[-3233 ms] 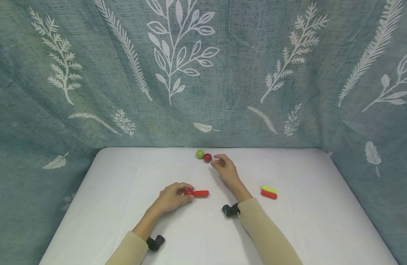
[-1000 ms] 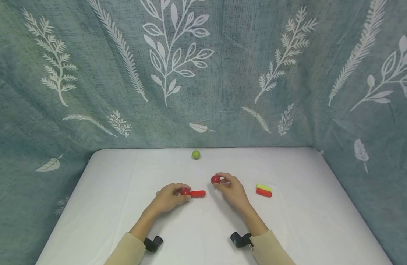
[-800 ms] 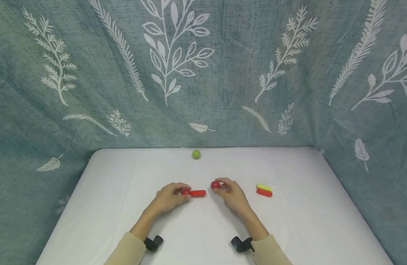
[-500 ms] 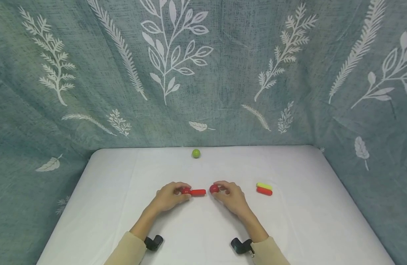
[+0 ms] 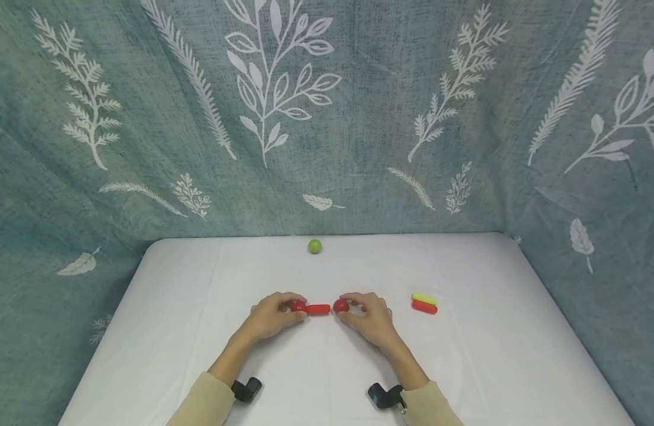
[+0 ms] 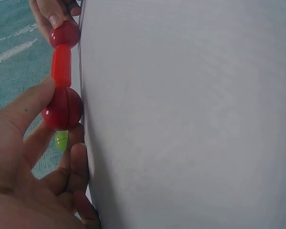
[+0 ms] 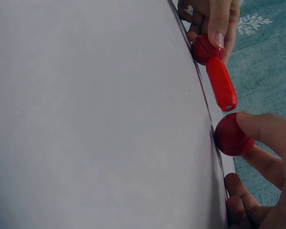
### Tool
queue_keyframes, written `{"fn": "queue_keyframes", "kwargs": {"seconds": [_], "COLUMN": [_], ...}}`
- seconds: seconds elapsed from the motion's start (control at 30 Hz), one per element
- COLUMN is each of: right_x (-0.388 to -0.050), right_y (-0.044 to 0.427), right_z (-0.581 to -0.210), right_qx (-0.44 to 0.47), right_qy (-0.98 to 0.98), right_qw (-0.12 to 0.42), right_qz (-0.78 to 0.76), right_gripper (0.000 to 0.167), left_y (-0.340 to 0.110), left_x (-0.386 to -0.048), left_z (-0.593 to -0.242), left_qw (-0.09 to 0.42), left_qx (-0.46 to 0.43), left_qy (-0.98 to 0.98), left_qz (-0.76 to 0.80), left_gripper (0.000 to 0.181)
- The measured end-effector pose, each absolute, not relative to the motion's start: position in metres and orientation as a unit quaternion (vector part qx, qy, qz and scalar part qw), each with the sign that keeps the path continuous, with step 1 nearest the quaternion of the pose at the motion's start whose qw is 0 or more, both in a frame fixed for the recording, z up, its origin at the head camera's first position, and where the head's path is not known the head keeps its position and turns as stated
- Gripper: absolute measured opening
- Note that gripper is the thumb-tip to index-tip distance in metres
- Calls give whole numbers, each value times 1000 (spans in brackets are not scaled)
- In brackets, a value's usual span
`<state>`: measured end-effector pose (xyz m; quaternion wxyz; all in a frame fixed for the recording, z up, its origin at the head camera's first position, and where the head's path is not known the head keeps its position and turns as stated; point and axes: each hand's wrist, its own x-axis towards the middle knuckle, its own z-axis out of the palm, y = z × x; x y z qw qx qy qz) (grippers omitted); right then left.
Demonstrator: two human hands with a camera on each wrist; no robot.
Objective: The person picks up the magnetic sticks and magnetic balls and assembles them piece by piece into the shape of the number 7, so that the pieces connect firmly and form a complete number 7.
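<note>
My left hand [image 5: 272, 316] pinches a dark red ball [image 6: 62, 109] between thumb and fingers at the middle of the table. A bright red rod [image 5: 319, 309] sticks out rightward from that ball, touching it. Facing the rod's free end, my right hand [image 5: 371, 318] pinches a second dark red ball [image 7: 233, 135]. In the right wrist view a small gap separates this ball from the rod's end, which shows a small light spot at its centre. Both hands are low over the white table [image 5: 327, 378].
A green ball [image 5: 314, 246] sits at the table's back edge. To the right of my right hand, a yellow rod [image 5: 424, 298] and another red rod [image 5: 424, 306] lie side by side. A leaf-patterned teal cloth [image 5: 359, 118] hangs behind the table.
My right hand has picked up the red ball from beside the green one and brought it forward, then left, close to the rod's free end. The left hand has kept its hold.
</note>
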<state>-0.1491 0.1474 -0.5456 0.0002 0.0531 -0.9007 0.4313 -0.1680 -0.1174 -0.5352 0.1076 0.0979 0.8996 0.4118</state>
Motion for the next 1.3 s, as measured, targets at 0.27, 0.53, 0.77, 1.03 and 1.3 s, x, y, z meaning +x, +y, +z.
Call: {"fn": "queue_keyframes", "kwargs": {"seconds": [0.27,0.53,0.77,1.03,1.3], "right_x": [-148,-147,-147,-148,-149], "right_y": [146,145,145,144,144], "right_z": [-544,-544,-543,-542,-542], "right_qx": [56,59,56,55,57], "right_qy": [-906,-904,-906,-907,-906], "right_qw": [0,-7,-7,-2,-5], "right_qz": [420,424,420,418,420], "right_gripper": [33,32,31,32,31], "left_y": [-117,-118,-118,-116,-111], "left_x": [-169,-169,-169,-169,-169], "left_z": [-538,-539,-537,-536,-536], "left_qw": [104,103,102,97,83], "left_qx": [96,98,100,107,129], "left_qy": [901,904,901,903,906], "left_qz": [410,404,409,404,395], "left_gripper": [30,30,30,31,31]}}
